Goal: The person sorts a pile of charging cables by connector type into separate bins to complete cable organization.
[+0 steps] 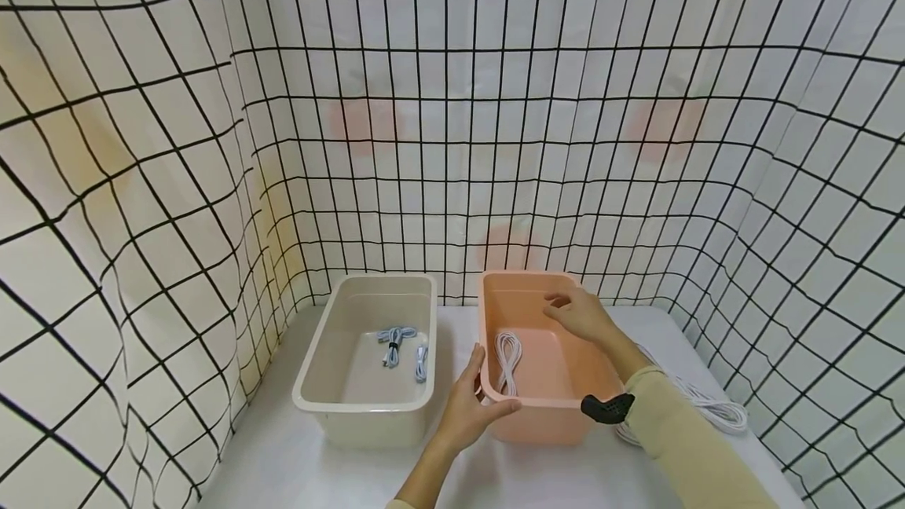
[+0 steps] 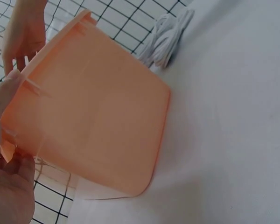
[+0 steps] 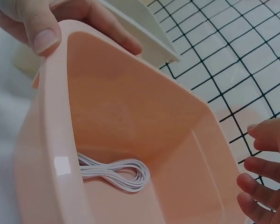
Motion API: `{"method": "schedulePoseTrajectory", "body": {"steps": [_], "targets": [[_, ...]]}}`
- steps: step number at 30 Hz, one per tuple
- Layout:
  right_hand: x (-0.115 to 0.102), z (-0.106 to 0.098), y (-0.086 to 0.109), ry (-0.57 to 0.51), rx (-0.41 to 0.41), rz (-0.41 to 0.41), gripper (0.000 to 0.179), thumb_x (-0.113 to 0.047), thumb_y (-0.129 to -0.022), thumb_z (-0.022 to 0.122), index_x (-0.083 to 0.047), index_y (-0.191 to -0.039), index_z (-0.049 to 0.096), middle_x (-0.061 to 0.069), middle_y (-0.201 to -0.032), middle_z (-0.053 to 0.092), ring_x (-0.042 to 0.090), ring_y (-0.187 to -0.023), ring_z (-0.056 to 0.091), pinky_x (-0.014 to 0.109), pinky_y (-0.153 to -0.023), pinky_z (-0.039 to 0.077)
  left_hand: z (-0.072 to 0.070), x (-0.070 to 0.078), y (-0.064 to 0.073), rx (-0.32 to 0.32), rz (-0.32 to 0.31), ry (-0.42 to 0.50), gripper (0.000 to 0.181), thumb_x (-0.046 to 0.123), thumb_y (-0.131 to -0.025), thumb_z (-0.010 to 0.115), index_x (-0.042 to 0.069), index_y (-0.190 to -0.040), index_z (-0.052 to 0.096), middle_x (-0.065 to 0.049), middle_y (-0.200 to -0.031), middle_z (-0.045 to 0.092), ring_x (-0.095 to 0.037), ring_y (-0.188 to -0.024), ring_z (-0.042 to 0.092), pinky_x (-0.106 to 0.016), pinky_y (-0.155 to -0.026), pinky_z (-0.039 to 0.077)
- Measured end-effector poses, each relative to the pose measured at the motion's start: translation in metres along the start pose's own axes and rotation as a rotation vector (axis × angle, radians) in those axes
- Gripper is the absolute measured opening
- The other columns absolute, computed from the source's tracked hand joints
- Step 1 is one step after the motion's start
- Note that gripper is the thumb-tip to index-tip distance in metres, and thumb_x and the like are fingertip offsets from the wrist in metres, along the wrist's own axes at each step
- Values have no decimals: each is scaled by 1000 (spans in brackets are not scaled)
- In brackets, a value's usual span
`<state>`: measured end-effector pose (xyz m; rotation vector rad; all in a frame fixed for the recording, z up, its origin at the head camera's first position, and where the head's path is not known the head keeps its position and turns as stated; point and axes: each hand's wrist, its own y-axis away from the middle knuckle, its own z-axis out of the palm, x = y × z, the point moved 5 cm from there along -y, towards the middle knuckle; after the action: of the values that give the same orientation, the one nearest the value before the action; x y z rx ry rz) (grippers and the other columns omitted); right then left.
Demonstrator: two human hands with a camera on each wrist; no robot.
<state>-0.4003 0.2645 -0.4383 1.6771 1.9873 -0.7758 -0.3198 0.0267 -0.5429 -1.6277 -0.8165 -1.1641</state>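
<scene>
The orange bin stands on the desk, and the coil of white cable lies on its floor, close by its left wall. The coil's long axis runs front to back, roughly along that wall, with a rounded loop toward the orange bin's far end.

My left hand is clamped on the orange bin's near left corner, thumb over the near rim and fingers along the outside of the left wall. It is the nearer hand to the coil, but the orange bin's wall stands between them.

My right hand hangs over the orange bin's far right part, fingers loosely bent, a little apart and holding nothing. I cannot tell whether it touches the rim. From it, the coil lies below and diagonally across the orange bin, toward the left and near walls. I judge that any reach by this hand for the coil depends on that diagonal, with no wall in the way.

To the orange bin's left is the cream bin, holding blue-grey cables; to its right, partly under my right forearm, lies a larger white cable bundle.
</scene>
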Motion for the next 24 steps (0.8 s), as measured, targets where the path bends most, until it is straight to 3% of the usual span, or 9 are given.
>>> {"method": "schedulePoseTrajectory", "body": {"steps": [11,17,24], "targets": [[-4,-7,9,28,7,-75,41,-27,-100,70,-1,-132,67,20,-119,70,43,-108,66,50,-82,59,0,2,0,0,6,-3,111,21,-84,90,-1,-164,15,-23,-169,11,-45,-146,31,-48,-109,40],[-2,-11,11,49,15,-81,41,-27,-100,70,-1,-132,68,17,-116,71,39,-106,67,50,-85,58,-1,1,0,-3,-35,13,115,25,-83,91,2,-165,13,-18,-170,11,-41,-148,29,-46,-112,38],[4,-17,16,42,8,-71,44,-26,-99,71,-1,-135,66,19,-119,69,42,-107,67,49,-83,59,-1,1,1,5,-9,5,112,23,-84,90,3,-165,15,-21,-169,11,-45,-147,30,-50,-111,39]]}}
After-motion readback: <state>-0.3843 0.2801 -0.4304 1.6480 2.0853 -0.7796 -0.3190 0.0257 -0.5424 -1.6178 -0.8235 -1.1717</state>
